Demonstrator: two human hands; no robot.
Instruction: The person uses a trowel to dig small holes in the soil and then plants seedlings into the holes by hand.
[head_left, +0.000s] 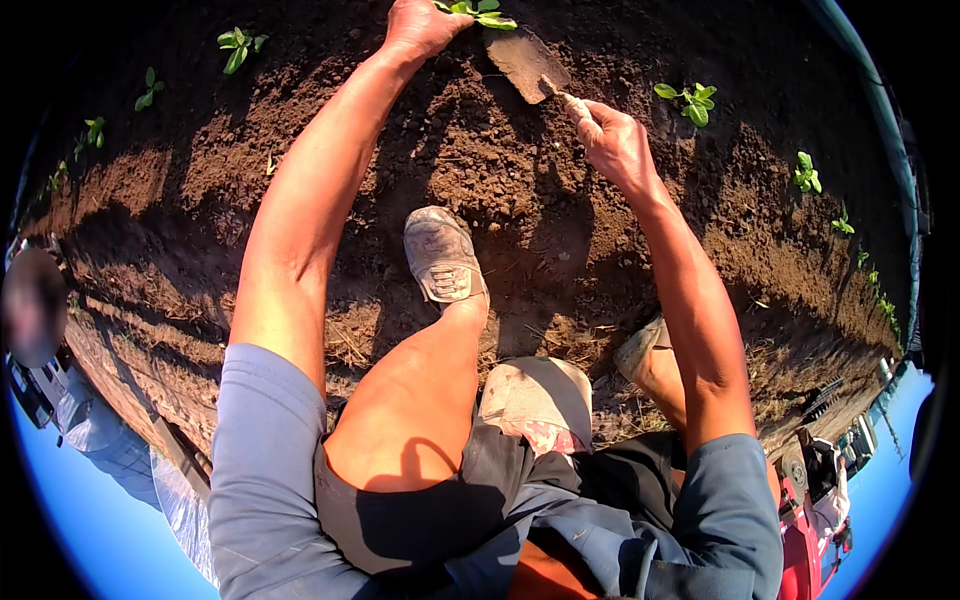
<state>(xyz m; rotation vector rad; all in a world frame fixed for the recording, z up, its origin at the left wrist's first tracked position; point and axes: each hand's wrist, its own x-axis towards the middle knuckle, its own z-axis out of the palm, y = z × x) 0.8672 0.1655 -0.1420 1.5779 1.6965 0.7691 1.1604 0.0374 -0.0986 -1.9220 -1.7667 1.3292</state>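
At the top of the view, my left hand (424, 26) is at a leafy green seedling (491, 16), with fingers against its lower leaves; the fingertips are partly hidden, so I cannot tell whether they grip it. My right hand (616, 139) is closed around the soil-caked handle of a hand trowel (529, 64). The trowel's broad, dirty blade lies on the loose brown soil (480, 157), just right of and below the seedling. Another seedling (694, 103) stands in the soil to the right of my right hand.
More seedlings (240, 49) run along the bed on both sides. My shoe (442, 251) rests on the soil below the trowel. A pale cloth-like item (536, 394) lies between my legs. A person (34, 307) is at the far left; a red machine (802, 547) stands lower right.
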